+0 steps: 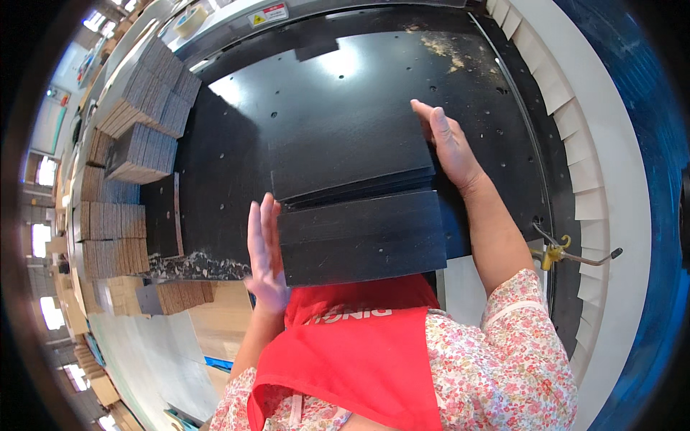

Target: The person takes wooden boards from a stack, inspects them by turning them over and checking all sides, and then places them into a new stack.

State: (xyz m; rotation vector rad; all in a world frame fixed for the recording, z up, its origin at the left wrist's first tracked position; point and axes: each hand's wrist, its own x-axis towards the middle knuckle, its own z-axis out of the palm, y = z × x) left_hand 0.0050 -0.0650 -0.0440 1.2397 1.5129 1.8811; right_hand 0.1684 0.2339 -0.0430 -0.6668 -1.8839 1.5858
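Dark, flat panels lie on a black worktop (223,194) in front of my body. The near panel (363,241) is a wide rectangle reaching the worktop's front edge by my red apron. Behind it, a farther dark panel (352,151) shows several thin layered edges along its near side. My left hand (267,248) is upright at the near panel's left edge, fingers stretched, palm facing inward. At the right edge of the farther panel, my right hand (451,147) is also held with its fingers straight. Neither hand grips anything; whether the palms touch the edges I cannot tell.
Stacks of cut boards (111,219) line the worktop's left side. A yellow-handled set of hex keys (557,253) lies at the right, near a white flap curtain (553,86). Pale dust (445,52) is scattered at the far right. A tape roll (190,21) rests at the back left.
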